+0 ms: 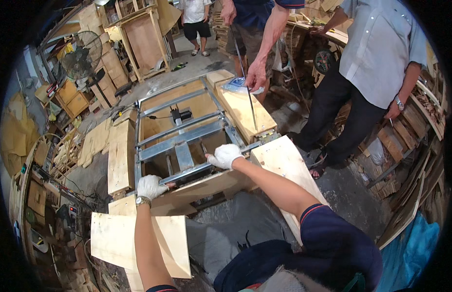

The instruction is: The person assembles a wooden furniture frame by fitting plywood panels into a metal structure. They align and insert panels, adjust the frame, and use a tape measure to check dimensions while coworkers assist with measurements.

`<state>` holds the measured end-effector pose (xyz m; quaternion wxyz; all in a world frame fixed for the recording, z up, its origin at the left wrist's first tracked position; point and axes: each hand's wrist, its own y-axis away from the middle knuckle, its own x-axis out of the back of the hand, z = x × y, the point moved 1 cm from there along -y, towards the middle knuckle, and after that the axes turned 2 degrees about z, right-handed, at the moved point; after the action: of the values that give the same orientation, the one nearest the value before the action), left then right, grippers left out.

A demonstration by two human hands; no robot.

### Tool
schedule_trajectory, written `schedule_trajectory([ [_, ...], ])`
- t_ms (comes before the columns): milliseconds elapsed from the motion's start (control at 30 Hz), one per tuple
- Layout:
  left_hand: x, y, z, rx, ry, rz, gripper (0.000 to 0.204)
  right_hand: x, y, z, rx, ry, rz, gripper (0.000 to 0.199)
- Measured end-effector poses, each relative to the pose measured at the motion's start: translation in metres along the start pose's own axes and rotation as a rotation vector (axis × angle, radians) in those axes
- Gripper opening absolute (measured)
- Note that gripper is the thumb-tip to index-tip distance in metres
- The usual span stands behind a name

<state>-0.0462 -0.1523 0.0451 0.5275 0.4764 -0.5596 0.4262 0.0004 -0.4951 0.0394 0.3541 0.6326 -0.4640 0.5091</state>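
A grey metal frame (162, 151) with crossbars lies across a wooden base. A small black motor (181, 115) is mounted near its middle. My left hand (151, 188), in a white glove with bare fingertips, closes on the left end of the frame's near bar (189, 171). My right hand (226, 156), gloved the same way, curls over that bar's right end, its fingertips pointing inward. Just in front of my hands stands a pale wooden panel (206, 189). Across from me, a co-worker's hand (256, 75) guides a thin dark rod (245, 80) down onto a wooden block.
Wooden boards flank the frame: a long one (121, 155) at left, another (289, 163) at right, and a loose panel (172, 243) by my left forearm. A clear plastic bag (238, 85) lies on the far block. A person in a light shirt (377, 53) stands at right; a fan (82, 54) stands back left.
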Motion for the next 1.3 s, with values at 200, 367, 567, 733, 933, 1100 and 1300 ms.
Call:
schedule_trajectory([
  [200,-0.004,0.006,-0.004,-0.013,-0.028,0.055,0.082,-0.004,0.0,-0.005,-0.007,-0.028,0.036,0.073],
  [367,-0.008,0.008,-0.001,-0.002,-0.024,0.09,0.075,-0.006,0.001,-0.005,-0.023,-0.02,-0.021,0.074],
  [567,-0.001,0.007,0.004,0.02,0.004,0.047,0.073,-0.001,0.001,-0.003,-0.033,-0.027,-0.074,0.077],
  [733,-0.001,0.006,0.002,0.011,-0.018,0.041,0.073,0.0,-0.001,-0.004,-0.029,-0.024,-0.085,0.077],
  [933,0.001,0.008,0.006,0.014,0.004,0.044,0.072,-0.002,0.0,-0.003,-0.007,-0.037,-0.055,0.081],
  [1100,-0.002,0.011,0.003,0.015,0.004,0.029,0.072,-0.004,0.003,-0.004,0.002,-0.044,-0.047,0.082],
  [1300,-0.002,0.015,0.003,0.015,-0.011,0.021,0.071,-0.008,0.006,-0.005,0.004,-0.053,-0.047,0.081],
])
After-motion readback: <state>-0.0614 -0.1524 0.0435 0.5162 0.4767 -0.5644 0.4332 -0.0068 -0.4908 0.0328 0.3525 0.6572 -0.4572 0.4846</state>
